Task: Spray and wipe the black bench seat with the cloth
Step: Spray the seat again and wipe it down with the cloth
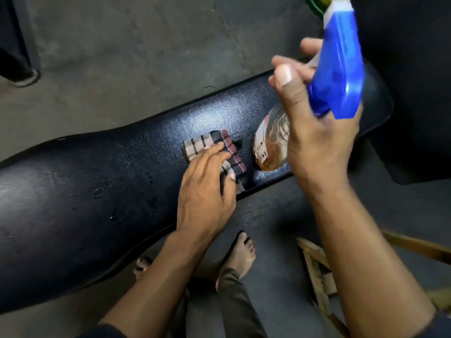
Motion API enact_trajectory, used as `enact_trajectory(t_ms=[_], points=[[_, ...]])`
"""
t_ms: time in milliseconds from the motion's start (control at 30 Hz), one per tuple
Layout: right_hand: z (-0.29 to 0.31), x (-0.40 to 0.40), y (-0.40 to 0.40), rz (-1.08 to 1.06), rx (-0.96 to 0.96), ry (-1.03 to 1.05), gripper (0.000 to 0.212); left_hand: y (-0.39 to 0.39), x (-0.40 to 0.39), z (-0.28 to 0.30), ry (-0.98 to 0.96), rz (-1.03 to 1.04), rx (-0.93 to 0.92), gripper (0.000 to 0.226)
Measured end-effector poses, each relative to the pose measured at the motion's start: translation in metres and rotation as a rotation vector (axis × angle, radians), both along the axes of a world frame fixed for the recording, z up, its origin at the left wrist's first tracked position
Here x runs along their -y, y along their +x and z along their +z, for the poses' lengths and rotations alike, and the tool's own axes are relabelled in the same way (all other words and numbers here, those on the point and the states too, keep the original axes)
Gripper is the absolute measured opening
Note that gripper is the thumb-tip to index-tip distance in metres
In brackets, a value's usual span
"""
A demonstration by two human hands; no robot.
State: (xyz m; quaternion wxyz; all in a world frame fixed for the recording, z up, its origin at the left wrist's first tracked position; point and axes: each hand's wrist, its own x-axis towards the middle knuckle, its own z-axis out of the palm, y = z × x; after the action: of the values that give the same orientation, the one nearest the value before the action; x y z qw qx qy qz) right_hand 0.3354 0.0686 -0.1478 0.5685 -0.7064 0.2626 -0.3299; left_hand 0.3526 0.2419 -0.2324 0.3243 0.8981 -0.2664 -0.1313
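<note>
The long black bench seat (97, 179) runs from lower left to upper right, with wet droplets shining on its left half. A folded checked cloth (228, 150) lies on the seat near its middle. My left hand (207, 191) presses flat on the cloth, fingers spread over it. My right hand (314, 132) grips a spray bottle (339, 76) with a blue trigger head and a clear body of amber liquid. The bottle is held above the seat's right part, just right of the cloth.
Grey concrete floor (146, 45) surrounds the seat. My two bare feet (244, 254) stand on the floor under the seat's near edge. A wooden frame (317, 269) lies at lower right. A dark object (415, 93) fills the right side, and a green rim (314, 6) shows at top.
</note>
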Motion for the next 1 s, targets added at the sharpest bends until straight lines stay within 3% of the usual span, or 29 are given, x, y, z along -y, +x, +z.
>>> enact_trajectory(t_ms=[67,267,433,533,667,767,833,900,1000], points=[[-0.009,-0.002,-0.011,-0.005,-0.056,0.023,0.043,0.001,0.007,0.0,-0.012,-0.017,0.019,0.041],[-0.035,0.0,-0.037,-0.089,-0.238,0.078,0.049,0.004,0.02,-0.003,-0.004,-0.032,0.012,0.04],[-0.042,-0.004,-0.051,-0.057,-0.267,0.084,0.04,0.006,0.022,-0.009,-0.001,-0.037,0.016,0.038],[-0.042,-0.004,-0.056,-0.039,-0.279,0.101,0.046,0.007,0.022,-0.009,-0.001,-0.027,0.007,0.038],[-0.043,-0.009,-0.07,-0.072,-0.302,0.272,0.058,0.01,0.017,-0.006,-0.012,-0.032,0.0,0.038],[-0.037,-0.022,-0.093,-0.265,-0.415,0.402,0.058,0.016,0.007,-0.004,-0.022,0.005,0.012,0.04],[-0.034,-0.04,-0.111,-0.342,-0.527,0.314,0.036,0.021,-0.005,-0.005,-0.018,0.047,0.022,0.041],[-0.029,-0.065,-0.12,-0.289,-0.61,0.096,0.014,0.026,-0.019,-0.007,0.005,0.076,0.022,0.043],[-0.038,-0.093,-0.098,-0.005,-0.56,-0.236,0.018,0.032,-0.042,-0.013,0.037,0.11,0.034,0.042]])
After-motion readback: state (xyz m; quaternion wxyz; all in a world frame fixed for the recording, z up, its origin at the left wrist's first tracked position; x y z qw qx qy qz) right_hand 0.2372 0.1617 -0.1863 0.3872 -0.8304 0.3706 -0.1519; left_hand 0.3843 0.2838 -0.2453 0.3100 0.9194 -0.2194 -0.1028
